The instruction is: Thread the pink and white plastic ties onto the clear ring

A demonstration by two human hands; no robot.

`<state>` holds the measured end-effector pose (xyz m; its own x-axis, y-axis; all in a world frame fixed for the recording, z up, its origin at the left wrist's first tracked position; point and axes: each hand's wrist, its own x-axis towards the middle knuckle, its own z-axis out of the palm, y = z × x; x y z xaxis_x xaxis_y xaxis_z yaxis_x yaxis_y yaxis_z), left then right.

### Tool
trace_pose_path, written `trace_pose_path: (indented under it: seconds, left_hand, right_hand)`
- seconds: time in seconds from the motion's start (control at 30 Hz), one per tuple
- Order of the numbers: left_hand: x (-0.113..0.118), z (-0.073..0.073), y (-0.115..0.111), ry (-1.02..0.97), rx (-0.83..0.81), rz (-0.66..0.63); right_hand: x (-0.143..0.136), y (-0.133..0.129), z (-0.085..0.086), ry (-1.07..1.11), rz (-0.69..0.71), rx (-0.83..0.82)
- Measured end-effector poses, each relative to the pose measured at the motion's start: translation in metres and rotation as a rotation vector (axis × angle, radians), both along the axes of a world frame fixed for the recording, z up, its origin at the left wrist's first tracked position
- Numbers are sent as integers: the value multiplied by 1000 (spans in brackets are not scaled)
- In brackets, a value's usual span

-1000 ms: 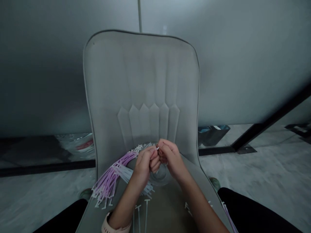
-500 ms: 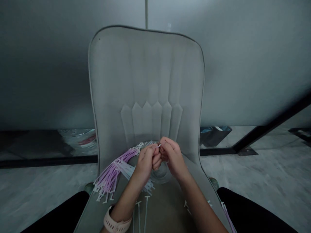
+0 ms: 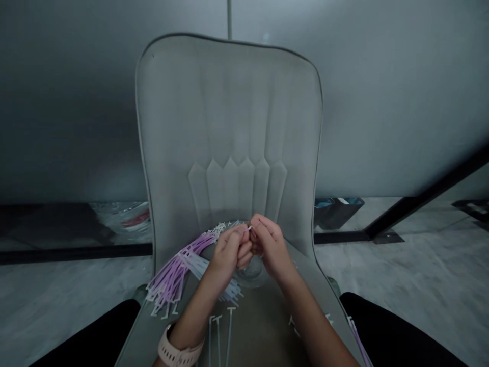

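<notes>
Over the seat of a grey chair [image 3: 263, 326], my left hand [image 3: 231, 250] and my right hand [image 3: 269, 243] meet with fingertips pinched together. Between them shows the tip of a small white piece [image 3: 250, 228]; the fingers cover the rest of it. A fanned bundle of purple sticks [image 3: 175, 270] with white T-shaped ends lies left of my left hand. Pale blue sticks [image 3: 196, 266] cross it and pass behind my left wrist. Below my hands sits a clear round dish [image 3: 252, 278], partly hidden by them.
Several loose pale sticks [image 3: 229, 334] lie at the seat's front. More purple sticks [image 3: 358, 339] are at its right edge, beside my leg. The padded chair back [image 3: 237, 112] rises ahead against a grey panel [image 3: 382, 102]. A dark bag [image 3: 338, 213] stands behind the chair.
The view has shifted very slightly. Both hands keep the same pinch on the small white piece, with hardly any finger movement visible.
</notes>
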<state>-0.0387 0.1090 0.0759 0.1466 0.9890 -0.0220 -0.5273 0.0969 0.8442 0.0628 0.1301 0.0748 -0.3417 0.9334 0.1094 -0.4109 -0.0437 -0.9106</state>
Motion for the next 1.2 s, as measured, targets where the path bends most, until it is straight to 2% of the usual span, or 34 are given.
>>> trace_pose_path:
  seconds: [0.93,1.2]
  left_hand:
    - [4,-2,-3,76,13,92]
    - [3,-5,-4,111,46,111]
  right_hand:
    - [2,-4,-1,-84,-36,107]
    - [3,-5,2,-193,-82,179]
